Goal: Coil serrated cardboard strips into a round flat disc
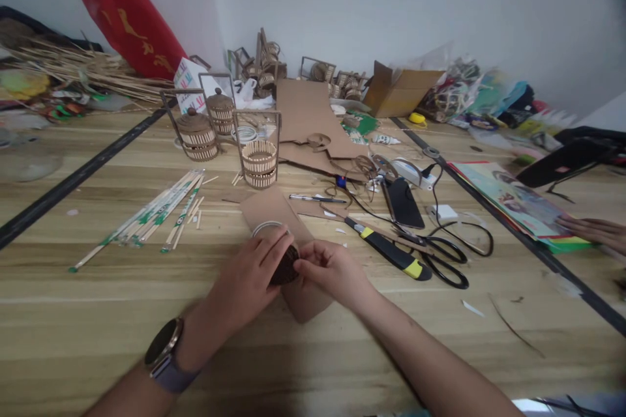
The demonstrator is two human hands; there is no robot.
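My left hand, with a watch on the wrist, is wrapped over a small dark brown round piece. The fingers of my right hand pinch the right edge of that piece. Under both hands lies a strip of brown cardboard on the wooden table. A pale ring-shaped edge shows just behind my left fingers. Beyond the cardboard stands a small basket of light sticks with a tall brown handle.
Wrapped sticks lie left. Two lidded baskets stand behind them. Right are a utility knife, scissors, a phone and cables. Another person's hand touches colourful papers at far right.
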